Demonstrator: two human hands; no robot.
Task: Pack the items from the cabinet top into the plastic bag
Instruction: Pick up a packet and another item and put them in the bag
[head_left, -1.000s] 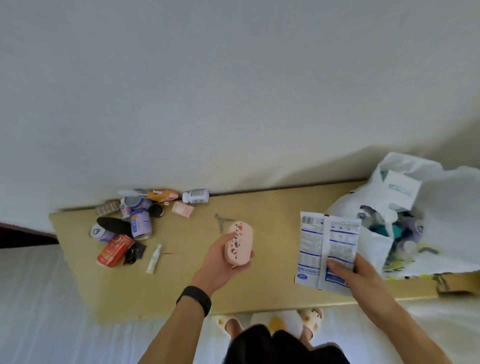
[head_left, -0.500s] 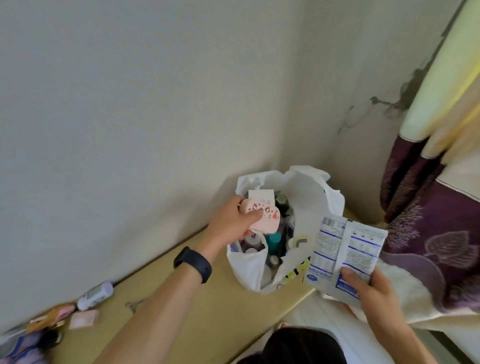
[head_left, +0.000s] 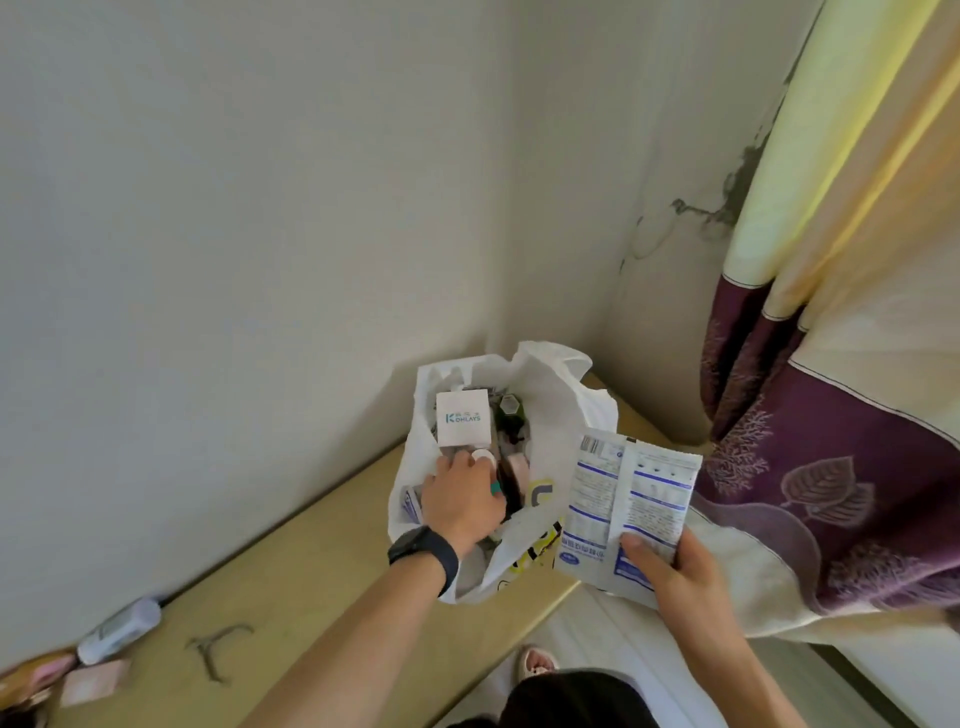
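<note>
The white plastic bag (head_left: 571, 395) stands open on the yellow cabinet top (head_left: 311, 571), in the corner by the wall. Inside it I see a white box (head_left: 462, 418), dark bottles and the pink case (head_left: 518, 467). My left hand (head_left: 460, 501), with a black watch on the wrist, reaches down into the bag's mouth; its fingertips are hidden, and the pink case lies just beyond them. My right hand (head_left: 670, 577) holds a pair of white-and-blue sachets (head_left: 628, 499) upright just right of the bag.
At the left end of the cabinet top lie a small white bottle (head_left: 119, 631), a metal nipper (head_left: 215, 649) and a pink square packet (head_left: 93, 686). A purple and cream curtain (head_left: 831, 415) hangs at the right. The wall is close behind the bag.
My left hand has gone from above the bag's rim down into the bag, and the pink case now sits among the things inside. The sachets have stayed in my right hand.
</note>
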